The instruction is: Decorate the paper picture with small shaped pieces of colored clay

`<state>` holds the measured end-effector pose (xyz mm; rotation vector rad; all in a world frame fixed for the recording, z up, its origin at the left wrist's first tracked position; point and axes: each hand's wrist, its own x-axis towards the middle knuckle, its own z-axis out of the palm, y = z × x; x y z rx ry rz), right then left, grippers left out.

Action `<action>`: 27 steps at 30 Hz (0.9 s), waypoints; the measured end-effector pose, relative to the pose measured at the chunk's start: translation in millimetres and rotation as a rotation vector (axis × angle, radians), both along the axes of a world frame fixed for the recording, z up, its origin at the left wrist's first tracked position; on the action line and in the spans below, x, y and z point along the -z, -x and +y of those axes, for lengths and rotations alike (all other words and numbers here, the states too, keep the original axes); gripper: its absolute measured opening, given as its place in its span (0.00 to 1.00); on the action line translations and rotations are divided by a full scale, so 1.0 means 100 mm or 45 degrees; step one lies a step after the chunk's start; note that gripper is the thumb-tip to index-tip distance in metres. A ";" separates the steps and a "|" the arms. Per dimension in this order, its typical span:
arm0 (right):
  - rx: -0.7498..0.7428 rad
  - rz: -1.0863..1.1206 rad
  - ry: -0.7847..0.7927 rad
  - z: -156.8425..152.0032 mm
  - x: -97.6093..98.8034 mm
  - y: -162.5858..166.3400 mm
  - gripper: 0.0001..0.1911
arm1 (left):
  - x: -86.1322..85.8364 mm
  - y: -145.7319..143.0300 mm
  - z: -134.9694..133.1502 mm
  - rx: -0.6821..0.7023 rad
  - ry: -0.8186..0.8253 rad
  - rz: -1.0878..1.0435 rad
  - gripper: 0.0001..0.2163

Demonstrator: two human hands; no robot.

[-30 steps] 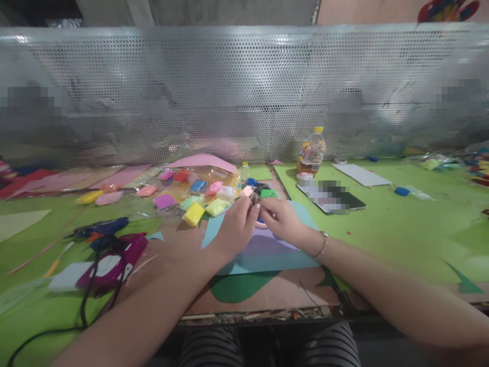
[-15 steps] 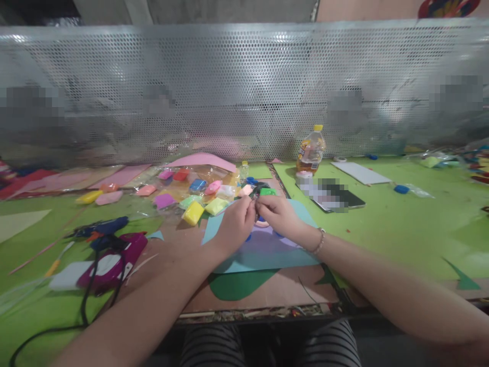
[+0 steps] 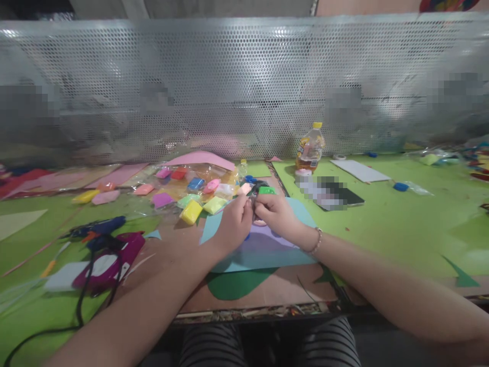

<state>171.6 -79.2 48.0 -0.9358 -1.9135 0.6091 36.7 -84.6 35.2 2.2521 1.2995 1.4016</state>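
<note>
My left hand (image 3: 234, 223) and my right hand (image 3: 277, 213) meet over a light blue sheet (image 3: 284, 257) with a lilac piece (image 3: 263, 244) on it. Both hands have their fingers pinched together around a small dark thing I cannot make out. A pink ring-shaped bit (image 3: 260, 223) shows just below the fingers. Behind the hands lie several small packets of coloured clay (image 3: 191, 211), among them yellow, blue, pink and green ones. A bracelet sits on my right wrist.
A blue glue gun (image 3: 100, 226) and a magenta tool with a black cable (image 3: 110, 260) lie at the left. A plastic bottle (image 3: 310, 148), a phone (image 3: 336, 195) and a white sheet (image 3: 359, 171) sit at the right. A perforated metal screen (image 3: 244, 86) closes the back. Green paper (image 3: 233, 284) lies near the front edge.
Both hands have lifted slightly off the blue sheet and drawn closer together, fingers still pinched. The view has tipped a little.
</note>
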 end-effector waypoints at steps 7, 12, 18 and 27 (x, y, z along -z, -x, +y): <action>0.136 -0.055 -0.159 0.07 -0.03 -0.11 0.10 | -0.05 0.00 -0.10 -0.005 -0.291 0.126 0.11; 0.129 -0.075 -0.231 0.11 -0.03 -0.14 0.11 | -0.08 0.04 -0.09 0.024 -0.326 0.096 0.12; 0.073 -0.034 -0.104 0.13 0.00 -0.14 0.10 | -0.05 0.16 0.03 0.121 -0.363 0.136 0.09; -0.124 0.134 0.101 0.19 0.05 -0.21 0.10 | 0.03 0.22 0.21 0.278 -0.250 0.344 0.31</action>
